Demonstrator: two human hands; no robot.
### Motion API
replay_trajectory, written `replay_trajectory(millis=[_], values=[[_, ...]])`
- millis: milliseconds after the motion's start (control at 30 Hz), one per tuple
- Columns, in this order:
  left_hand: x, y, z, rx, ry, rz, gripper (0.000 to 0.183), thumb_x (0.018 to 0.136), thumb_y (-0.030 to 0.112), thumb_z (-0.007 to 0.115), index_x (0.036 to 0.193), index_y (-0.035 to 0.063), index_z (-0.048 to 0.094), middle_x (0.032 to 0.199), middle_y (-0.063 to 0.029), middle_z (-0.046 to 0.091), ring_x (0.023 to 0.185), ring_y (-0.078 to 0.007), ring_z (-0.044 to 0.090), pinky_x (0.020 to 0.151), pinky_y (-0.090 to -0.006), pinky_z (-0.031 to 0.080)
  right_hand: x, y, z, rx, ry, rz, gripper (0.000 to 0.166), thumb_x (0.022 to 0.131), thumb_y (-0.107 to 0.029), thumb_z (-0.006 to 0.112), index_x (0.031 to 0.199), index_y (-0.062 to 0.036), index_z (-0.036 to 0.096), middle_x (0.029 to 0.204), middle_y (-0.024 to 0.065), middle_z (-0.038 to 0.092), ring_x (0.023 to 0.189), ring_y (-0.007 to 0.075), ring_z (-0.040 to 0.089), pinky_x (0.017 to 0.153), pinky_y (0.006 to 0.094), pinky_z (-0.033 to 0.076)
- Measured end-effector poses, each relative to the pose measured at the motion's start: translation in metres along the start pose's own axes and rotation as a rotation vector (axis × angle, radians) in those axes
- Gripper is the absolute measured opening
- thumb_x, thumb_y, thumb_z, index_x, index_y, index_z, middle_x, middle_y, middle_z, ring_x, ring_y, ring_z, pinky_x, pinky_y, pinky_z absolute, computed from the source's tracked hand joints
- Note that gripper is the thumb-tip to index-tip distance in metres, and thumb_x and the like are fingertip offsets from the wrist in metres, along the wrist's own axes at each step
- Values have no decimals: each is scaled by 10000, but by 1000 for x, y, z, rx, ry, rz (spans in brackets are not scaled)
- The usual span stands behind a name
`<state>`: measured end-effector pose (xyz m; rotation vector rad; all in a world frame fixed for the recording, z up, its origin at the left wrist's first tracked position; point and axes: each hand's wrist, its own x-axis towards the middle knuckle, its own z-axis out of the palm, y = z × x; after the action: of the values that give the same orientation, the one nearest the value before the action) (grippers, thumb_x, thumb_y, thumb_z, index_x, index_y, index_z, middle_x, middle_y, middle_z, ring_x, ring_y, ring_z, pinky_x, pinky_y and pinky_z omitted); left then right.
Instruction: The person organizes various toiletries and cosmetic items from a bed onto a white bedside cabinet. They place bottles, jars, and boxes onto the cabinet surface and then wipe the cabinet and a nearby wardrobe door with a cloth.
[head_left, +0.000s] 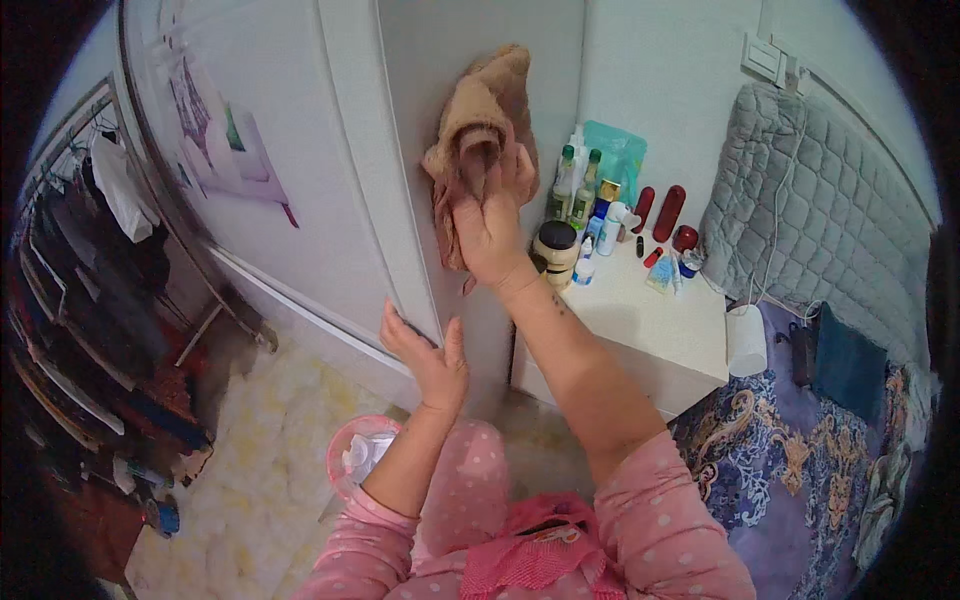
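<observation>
My right hand (491, 225) grips a bunched tan cloth (491, 97), which lies against the side panel of a white wardrobe (409, 67). Folds of the cloth hide some of the fingers. Lower down, my left hand (427, 360) rests at the wardrobe's front edge, thumb and fingers spread to either side of the corner. Nothing is held in it. The wardrobe's front panel (300, 150) carries a printed picture and runs off to the left.
Bottles, a black-lidded jar (557, 244) and red cases crowd a white bedside cabinet (637, 322) beside my right arm. A bed with a grey quilted headboard (795, 187) stands at right. A pink bin (345, 442) sits below my left arm; hanging clothes (90, 285) fill the left.
</observation>
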<state>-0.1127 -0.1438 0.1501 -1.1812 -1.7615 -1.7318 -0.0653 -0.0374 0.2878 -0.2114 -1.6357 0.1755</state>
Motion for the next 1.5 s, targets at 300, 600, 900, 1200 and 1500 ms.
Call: replay_trajectory(millis=[300,600,900,1200,1500], values=[[-8,-13,9,-26,30,4,779,840,375,590,1303,-113,198,1261,-285,288,1161,-418,286,1013,-497,193,-224,34,-14,-56,-294,299,491,876,-260,488,1209,99,444,1393,306,195,1236,475,224,1039,538,170],[-13,-20,6,4,-13,33,764,823,314,592,1315,-99,180,1267,-282,280,1162,-414,279,1013,-498,191,-61,1,-11,39,-69,144,497,848,-255,528,1277,-22,436,1385,267,246,1220,447,258,1028,520,195],[-23,-23,-4,-32,-80,18,778,831,349,590,1332,-78,175,1276,-261,292,1165,-398,278,1013,-484,202,-51,-42,-9,-151,-96,-314,541,701,-182,699,1223,-181,555,1361,178,246,1196,410,238,993,491,256],[-37,14,-84,-636,-289,-113,951,710,321,727,1381,-23,148,1401,-193,188,1292,-311,225,1051,-451,219,-88,-86,-36,22,-375,-149,575,634,-4,620,1196,-113,565,1276,174,333,1117,346,383,929,417,365],[26,56,-127,-1163,29,-615,382,911,134,504,1252,4,391,1078,-68,539,972,-149,528,833,-306,447,-16,-132,-48,465,-870,-67,489,915,-375,397,1253,-39,507,1339,208,397,1246,368,346,1045,444,231]])
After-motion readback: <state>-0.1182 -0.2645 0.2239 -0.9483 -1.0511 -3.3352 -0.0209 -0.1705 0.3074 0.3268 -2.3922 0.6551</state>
